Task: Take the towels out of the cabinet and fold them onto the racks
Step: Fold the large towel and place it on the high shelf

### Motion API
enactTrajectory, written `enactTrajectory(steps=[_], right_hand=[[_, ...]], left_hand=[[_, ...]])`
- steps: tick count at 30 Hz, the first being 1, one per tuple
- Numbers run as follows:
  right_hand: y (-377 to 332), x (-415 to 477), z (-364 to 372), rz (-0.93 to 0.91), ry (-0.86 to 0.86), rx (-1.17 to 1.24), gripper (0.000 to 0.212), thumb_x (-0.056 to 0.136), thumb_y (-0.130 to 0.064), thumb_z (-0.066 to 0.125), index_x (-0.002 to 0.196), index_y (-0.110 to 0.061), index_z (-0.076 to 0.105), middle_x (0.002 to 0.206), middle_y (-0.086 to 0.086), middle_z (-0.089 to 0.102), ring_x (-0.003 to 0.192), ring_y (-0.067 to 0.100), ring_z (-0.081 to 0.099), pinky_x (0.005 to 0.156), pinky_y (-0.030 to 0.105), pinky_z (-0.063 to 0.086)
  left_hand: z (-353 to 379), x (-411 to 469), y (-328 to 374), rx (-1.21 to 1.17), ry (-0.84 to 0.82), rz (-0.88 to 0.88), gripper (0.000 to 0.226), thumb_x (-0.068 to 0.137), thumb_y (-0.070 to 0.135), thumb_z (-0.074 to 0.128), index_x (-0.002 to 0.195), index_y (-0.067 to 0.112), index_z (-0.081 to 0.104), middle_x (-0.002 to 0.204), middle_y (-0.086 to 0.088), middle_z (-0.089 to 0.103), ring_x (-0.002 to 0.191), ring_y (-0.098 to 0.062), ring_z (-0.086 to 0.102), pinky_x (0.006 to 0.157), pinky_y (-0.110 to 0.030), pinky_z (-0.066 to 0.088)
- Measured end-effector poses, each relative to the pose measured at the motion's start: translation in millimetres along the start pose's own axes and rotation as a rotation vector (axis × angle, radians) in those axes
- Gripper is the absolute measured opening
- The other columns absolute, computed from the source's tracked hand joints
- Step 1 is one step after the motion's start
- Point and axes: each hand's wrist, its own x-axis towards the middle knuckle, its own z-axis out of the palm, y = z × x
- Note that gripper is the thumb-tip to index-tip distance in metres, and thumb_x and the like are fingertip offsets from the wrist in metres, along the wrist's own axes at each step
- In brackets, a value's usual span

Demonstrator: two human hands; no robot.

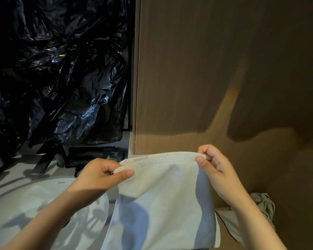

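A white towel (163, 199) hangs down in front of me, held up by its top edge. My left hand (101, 175) pinches the towel's top left corner between thumb and fingers. My right hand (213, 166) pinches the top right corner the same way. The towel's upper hem runs level between the two hands, and its lower part drops out of the frame at the bottom. The wooden cabinet door (224, 73) stands closed right behind the towel. No rack is in view.
Crumpled black plastic bags (58, 69) fill the upper left. A white toilet lid (34, 210) lies at lower left. Dark boxes (105, 156) and a black metal stand (45, 159) sit on the floor. A grey cloth (264, 204) lies at lower right.
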Motion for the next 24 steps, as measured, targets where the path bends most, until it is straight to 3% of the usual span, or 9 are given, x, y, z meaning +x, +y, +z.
enactTrajectory(steps=[3, 6, 8, 10, 11, 14, 18, 24], right_hand=[[1, -1, -2, -0.021, -0.006, -0.025, 0.02, 0.091, -0.04, 0.056, 0.09, -0.02, 0.056, 0.075, -0.007, 0.057, 0.075, 0.01, 0.059, 0.066, 0.015, 0.049], [2, 0, -4, -0.046, 0.003, -0.064, 0.022, 0.093, -0.044, 0.057, 0.089, -0.023, 0.056, 0.075, -0.006, 0.058, 0.076, 0.014, 0.061, 0.065, 0.016, 0.05], [1, 3, -8, -0.06, 0.0, -0.096, 0.018, 0.093, -0.046, 0.055, 0.086, -0.029, 0.055, 0.075, -0.007, 0.058, 0.075, 0.013, 0.061, 0.064, 0.016, 0.05], [0, 6, -14, -0.06, -0.026, -0.174, 0.017, 0.095, -0.049, 0.052, 0.085, -0.034, 0.053, 0.078, -0.009, 0.058, 0.079, 0.011, 0.06, 0.065, 0.015, 0.05], [0, 6, -17, -0.049, -0.042, -0.222, 0.016, 0.094, -0.05, 0.05, 0.085, -0.037, 0.053, 0.08, -0.012, 0.058, 0.081, 0.01, 0.06, 0.065, 0.014, 0.05], [2, 5, -22, -0.026, -0.088, -0.361, 0.018, 0.093, -0.057, 0.041, 0.089, -0.043, 0.052, 0.091, -0.02, 0.056, 0.09, 0.003, 0.057, 0.066, 0.017, 0.049], [6, -3, -16, 0.004, -0.136, -0.507, 0.04, 0.081, -0.078, 0.027, 0.086, -0.045, 0.049, 0.09, -0.024, 0.051, 0.09, -0.001, 0.055, 0.072, 0.015, 0.044], [7, -10, -6, -0.122, 0.127, -0.296, 0.026, 0.091, -0.054, 0.038, 0.072, -0.039, 0.047, 0.079, -0.025, 0.056, 0.077, 0.002, 0.057, 0.062, 0.009, 0.043]], left_hand=[[-3, 1, -2, -0.058, 0.092, -0.015, 0.056, 0.074, 0.061, 0.069, 0.068, 0.006, 0.071, 0.073, -0.026, 0.062, 0.063, -0.03, 0.056, 0.07, -0.04, 0.047], [-5, 8, 6, -0.143, 0.218, 0.05, 0.038, 0.081, 0.043, 0.069, 0.077, 0.006, 0.074, 0.084, -0.024, 0.067, 0.078, -0.043, 0.062, 0.078, -0.051, 0.052], [-4, 15, 16, -0.153, 0.264, 0.095, 0.031, 0.079, 0.038, 0.066, 0.075, 0.008, 0.075, 0.079, -0.019, 0.066, 0.072, -0.037, 0.061, 0.07, -0.043, 0.053], [-3, 21, 31, -0.17, 0.311, 0.148, 0.02, 0.078, 0.036, 0.066, 0.07, 0.02, 0.075, 0.068, -0.005, 0.064, 0.061, -0.014, 0.057, 0.058, -0.023, 0.047], [-2, 24, 38, -0.161, 0.335, 0.177, 0.018, 0.078, 0.035, 0.066, 0.069, 0.023, 0.075, 0.066, -0.001, 0.063, 0.058, -0.011, 0.056, 0.056, -0.018, 0.045], [2, 35, 51, -0.064, 0.397, 0.243, 0.027, 0.08, 0.03, 0.068, 0.07, 0.005, 0.072, 0.071, -0.015, 0.062, 0.066, -0.029, 0.056, 0.059, -0.031, 0.044], [12, 43, 62, -0.036, 0.424, 0.261, 0.016, 0.081, 0.02, 0.072, 0.072, 0.007, 0.075, 0.075, -0.014, 0.064, 0.074, -0.027, 0.06, 0.068, -0.035, 0.048], [15, 45, 67, -0.146, 0.367, 0.176, 0.022, 0.077, 0.035, 0.07, 0.082, 0.016, 0.078, 0.081, -0.011, 0.073, 0.083, -0.034, 0.067, 0.078, -0.051, 0.054]])
